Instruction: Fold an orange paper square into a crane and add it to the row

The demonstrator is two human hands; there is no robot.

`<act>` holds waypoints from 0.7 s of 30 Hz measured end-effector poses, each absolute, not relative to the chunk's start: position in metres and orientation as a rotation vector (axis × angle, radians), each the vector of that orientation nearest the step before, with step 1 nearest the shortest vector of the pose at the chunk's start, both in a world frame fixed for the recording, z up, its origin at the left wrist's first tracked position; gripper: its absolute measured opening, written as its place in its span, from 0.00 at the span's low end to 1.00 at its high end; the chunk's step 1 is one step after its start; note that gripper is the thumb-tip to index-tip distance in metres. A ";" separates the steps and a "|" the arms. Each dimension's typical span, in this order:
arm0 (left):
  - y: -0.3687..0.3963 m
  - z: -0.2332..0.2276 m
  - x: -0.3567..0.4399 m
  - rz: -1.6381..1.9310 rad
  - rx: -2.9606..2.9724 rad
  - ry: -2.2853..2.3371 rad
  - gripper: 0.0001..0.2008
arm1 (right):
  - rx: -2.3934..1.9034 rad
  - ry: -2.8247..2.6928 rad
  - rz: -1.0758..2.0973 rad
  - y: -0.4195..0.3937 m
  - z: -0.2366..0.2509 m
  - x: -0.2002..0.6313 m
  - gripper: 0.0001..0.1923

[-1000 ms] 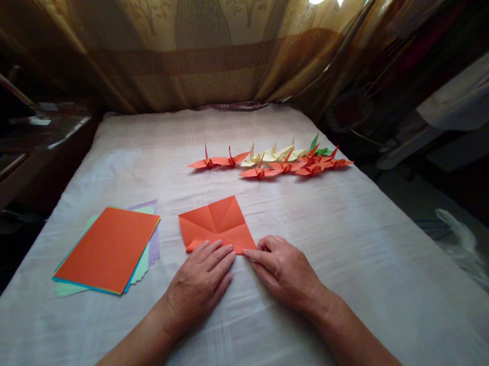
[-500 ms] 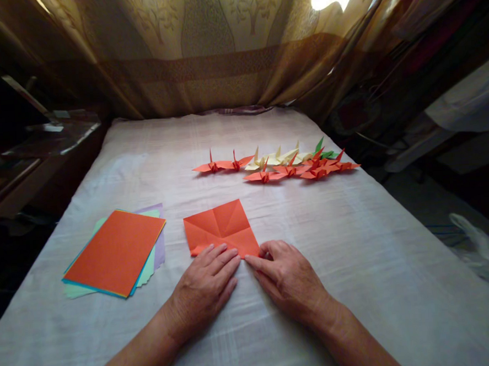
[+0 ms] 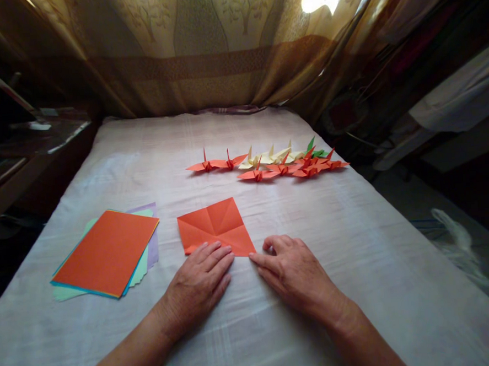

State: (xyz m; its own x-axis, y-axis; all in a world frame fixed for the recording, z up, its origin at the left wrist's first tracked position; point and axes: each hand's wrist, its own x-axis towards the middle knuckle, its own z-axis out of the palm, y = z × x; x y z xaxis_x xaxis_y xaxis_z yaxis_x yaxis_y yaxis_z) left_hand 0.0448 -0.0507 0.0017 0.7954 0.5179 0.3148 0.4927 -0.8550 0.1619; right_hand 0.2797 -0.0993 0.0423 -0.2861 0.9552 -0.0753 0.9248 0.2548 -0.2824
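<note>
A square of orange origami paper (image 3: 213, 221) with crossing crease lines lies on the white cloth, its near left edge slightly raised. My left hand (image 3: 196, 285) rests flat, fingers stretched out, over the near edge of the square. At the near right corner is my right hand (image 3: 300, 273): the tip of one finger is on that corner, the thumb lies close beside this finger, and the other fingers are curled in. How the thumb meets the paper is hidden.
A stack of coloured sheets (image 3: 108, 255), orange on top, lies to the left. Farther back on the cloth-covered surface (image 3: 151, 144) stand several folded paper cranes (image 3: 258, 173) in orange, cream and green. A patterned curtain (image 3: 204, 64) hangs behind. Clear plastic (image 3: 459, 241) is beyond the right edge.
The whole view has shifted slightly, so everything appears a little farther left. My right hand has moved slightly right along the paper's near edge to its corner. My left hand stays flat on it.
</note>
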 end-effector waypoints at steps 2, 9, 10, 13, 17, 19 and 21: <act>-0.051 0.001 0.045 0.545 2.909 0.817 0.17 | -1.816 -2.404 0.412 -0.101 0.044 0.284 0.11; -0.050 -0.001 0.044 0.515 2.892 0.821 0.17 | -1.934 -2.283 0.385 -0.098 0.042 0.298 0.09; -0.050 -0.001 0.044 0.516 2.895 0.818 0.17 | -1.959 -2.247 0.382 -0.096 0.041 0.299 0.09; -0.050 -0.002 0.044 0.544 2.891 0.814 0.17 | -1.918 -2.207 0.410 -0.095 0.039 0.298 0.11; -0.051 -0.003 0.046 0.566 2.888 0.822 0.17 | -1.714 -2.294 0.482 -0.099 0.036 0.289 0.10; -0.051 -0.003 0.046 0.572 2.894 0.823 0.17 | -1.655 -2.329 0.477 -0.100 0.035 0.282 0.12; -0.051 -0.002 0.046 0.572 2.901 0.834 0.17 | -1.638 -2.355 0.438 -0.100 0.034 0.274 0.15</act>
State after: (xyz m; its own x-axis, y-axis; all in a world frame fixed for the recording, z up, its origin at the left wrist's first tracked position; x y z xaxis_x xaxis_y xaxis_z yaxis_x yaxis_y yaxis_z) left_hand 0.0460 -0.0514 -0.0023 0.7834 0.5252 0.3325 0.4994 -0.8502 0.1663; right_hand 0.2738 -0.1002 0.0336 -0.3432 0.9389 0.0242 0.8674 0.3268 -0.3753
